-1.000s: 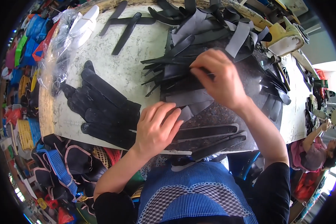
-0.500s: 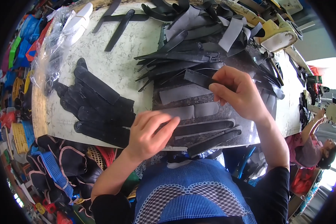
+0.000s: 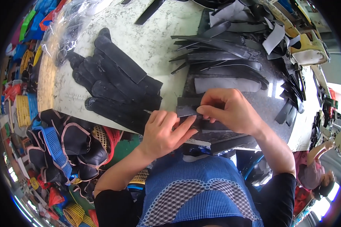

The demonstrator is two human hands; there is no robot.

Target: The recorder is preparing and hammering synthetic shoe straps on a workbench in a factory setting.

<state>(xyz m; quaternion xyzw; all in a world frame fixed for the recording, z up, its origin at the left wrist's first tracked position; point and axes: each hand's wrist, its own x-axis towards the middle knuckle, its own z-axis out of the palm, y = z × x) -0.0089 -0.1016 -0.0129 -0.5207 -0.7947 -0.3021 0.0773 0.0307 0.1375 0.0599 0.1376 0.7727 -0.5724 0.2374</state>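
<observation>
My right hand [image 3: 228,109] pinches the end of a short black strip [image 3: 186,111] between thumb and fingers, low over the near part of the dark board. My left hand [image 3: 163,130] is just left of it, index finger and thumb apart and extended toward the strip's near edge; whether they touch it I cannot tell. A small light tip shows behind the left knuckles, too little to name. Left of that hand, black strips with rounded ends [image 3: 115,77] lie fanned and overlapping. Beneath my right hand are more strips, partly hidden, including a black one [image 3: 231,143] at the table edge.
Beyond my hands, many loose black and grey strips [image 3: 219,56] are heaped on the dark board [image 3: 278,90]. Clear plastic wrap [image 3: 70,34] lies at the far left. Baskets with black pink-edged pieces [image 3: 89,140] stand below the table's left. Another person [image 3: 310,172] sits at right.
My right hand has brought the black strip nearer and leftward, down to my left hand. The left hand has met it at the strip's near side. The whole view has shifted.
</observation>
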